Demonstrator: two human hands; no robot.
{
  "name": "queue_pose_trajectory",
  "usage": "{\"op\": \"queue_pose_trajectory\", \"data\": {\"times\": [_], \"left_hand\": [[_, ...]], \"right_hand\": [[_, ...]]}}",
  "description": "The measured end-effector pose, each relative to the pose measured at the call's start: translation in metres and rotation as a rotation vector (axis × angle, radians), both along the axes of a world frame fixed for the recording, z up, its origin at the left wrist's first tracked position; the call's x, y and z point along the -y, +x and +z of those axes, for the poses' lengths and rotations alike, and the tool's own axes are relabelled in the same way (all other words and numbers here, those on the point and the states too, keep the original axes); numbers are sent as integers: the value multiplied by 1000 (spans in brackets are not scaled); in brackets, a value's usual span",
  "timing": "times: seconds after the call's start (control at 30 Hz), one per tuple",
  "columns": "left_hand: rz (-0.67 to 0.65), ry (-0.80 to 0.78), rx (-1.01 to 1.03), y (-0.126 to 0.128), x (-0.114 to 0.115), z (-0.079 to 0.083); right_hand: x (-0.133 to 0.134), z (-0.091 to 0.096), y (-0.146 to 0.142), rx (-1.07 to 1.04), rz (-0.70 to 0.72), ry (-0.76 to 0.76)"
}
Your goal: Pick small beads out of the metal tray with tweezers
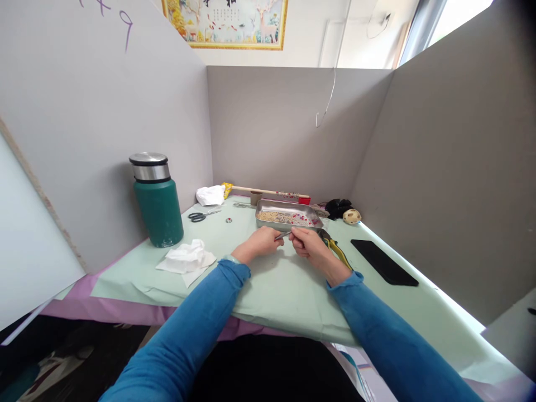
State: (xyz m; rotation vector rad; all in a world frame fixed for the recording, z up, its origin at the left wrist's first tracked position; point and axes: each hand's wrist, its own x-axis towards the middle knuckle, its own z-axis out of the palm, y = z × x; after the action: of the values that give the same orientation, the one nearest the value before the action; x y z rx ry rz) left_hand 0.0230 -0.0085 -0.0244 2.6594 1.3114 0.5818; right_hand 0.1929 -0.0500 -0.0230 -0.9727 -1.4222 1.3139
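In front of the metal tray (pixel 288 228), my left hand (pixel 262 243) is closed around a thin grey metal tool (pixel 283 235), whose exact kind is too small to tell. The tool slants up to the fingertips of my right hand (pixel 312 245), which are pinched together; whatever they hold is hidden. Gold, silvery and red beads (pixel 276 217) lie in the tray just beyond both hands. Beside my right wrist rest pliers with yellow handles (pixel 338 252), partly covered by the hand.
At left stand a green bottle (pixel 157 209), black scissors (pixel 201 216) and a crumpled tissue (pixel 187 258). A small beaded piece (pixel 228 220) lies left of the tray. Behind it a wooden stick (pixel 259 191) stretches across. A black flat pad (pixel 383 261) lies right; grey partitions (pixel 288 123) enclose the table.
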Motion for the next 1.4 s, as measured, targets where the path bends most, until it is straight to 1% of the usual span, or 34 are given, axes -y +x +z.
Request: {"op": "queue_pose_trajectory", "data": {"times": [0.2,0.27,0.33,0.47,0.7,0.9,1.1,1.23,1.4], "left_hand": [[-43,-49,73,0,1,1],[-48,-46,72,0,2,2],[-42,-36,56,0,3,3],[1,-28,14,1,5,5],[44,-26,-28,1,6,5],[60,-9,-49,1,3,1],[66,-25,-42,1,5,4],[41,-36,-19,2,6,5],[40,-55,5,2,5,4]], "right_hand": [[-6,-3,7,-102,148,-112],[-7,-3,8,-115,166,-143],[-6,-3,7,-97,142,-123],[-3,-2,2,-15,40,-36],[-1,-2,-4,78,-89,24],[-2,-3,-5,117,-90,64],[-2,-3,-6,125,-110,87],[-1,-3,-6,124,-108,84],[-1,-3,-7,118,-107,88]]}}
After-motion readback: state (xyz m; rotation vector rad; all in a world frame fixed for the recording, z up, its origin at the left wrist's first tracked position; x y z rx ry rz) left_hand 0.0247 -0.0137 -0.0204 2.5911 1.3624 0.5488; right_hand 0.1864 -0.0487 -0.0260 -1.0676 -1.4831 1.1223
